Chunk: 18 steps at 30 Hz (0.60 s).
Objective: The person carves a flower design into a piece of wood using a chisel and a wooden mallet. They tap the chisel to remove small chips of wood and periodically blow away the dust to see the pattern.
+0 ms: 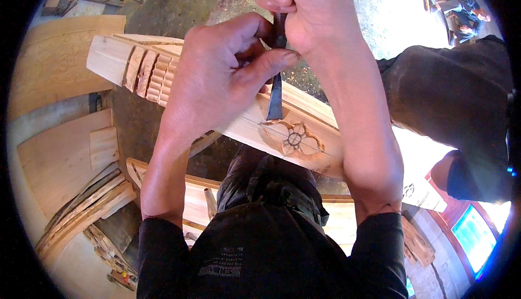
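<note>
Pale wood beam (239, 120) runs from ten to four o'clock; chisel (275, 101) tip sits at twelve o'clock of the carved flower (294, 139). Left hand (217, 76) grip pinches the blade, right hand (304, 11) grip clenches the handle. Keep cuts shallow, along the pencil line.

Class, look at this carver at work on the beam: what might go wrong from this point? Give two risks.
1. The left hand pinches the chisel close to its blade, so a slip might cut the fingers.
2. The blade tip sits at the edge of the carved flower; too hard a push from the right hand may chip a petal or overrun the pencil line on the beam.
</note>
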{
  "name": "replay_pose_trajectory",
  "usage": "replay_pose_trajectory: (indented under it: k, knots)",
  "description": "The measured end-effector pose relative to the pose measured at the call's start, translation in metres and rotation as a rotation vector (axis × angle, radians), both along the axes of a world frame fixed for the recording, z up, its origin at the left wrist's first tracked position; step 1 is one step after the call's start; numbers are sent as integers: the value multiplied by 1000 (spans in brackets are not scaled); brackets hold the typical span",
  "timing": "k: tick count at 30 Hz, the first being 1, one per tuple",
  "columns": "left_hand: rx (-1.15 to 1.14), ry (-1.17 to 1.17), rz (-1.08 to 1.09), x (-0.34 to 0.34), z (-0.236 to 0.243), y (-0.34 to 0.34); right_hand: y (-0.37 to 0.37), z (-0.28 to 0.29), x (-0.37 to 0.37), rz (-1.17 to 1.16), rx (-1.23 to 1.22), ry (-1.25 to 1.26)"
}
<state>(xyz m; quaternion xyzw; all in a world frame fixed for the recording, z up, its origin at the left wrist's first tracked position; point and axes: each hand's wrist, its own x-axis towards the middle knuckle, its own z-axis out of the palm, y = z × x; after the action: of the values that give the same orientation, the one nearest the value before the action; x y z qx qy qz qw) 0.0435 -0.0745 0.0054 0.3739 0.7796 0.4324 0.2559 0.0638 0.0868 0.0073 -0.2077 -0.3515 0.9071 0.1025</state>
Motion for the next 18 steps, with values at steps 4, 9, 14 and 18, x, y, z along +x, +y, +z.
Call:
replay_pose_trajectory:
  k: [4, 9, 14, 18]
  knots:
    - [-12, 38, 19, 0, -2, 1, 0, -4, 1, -8, -48, -41]
    - [8, -90, -102, 2, 6, 1, 27, -15, 17, -126, -125, 68]
    - [16, -174, -135, 3, 8, 2, 39, -7, 48, -307, -130, 46]
    - [7, -175, -179, 6, 7, 4, 41, -14, 51, -351, -142, 64]
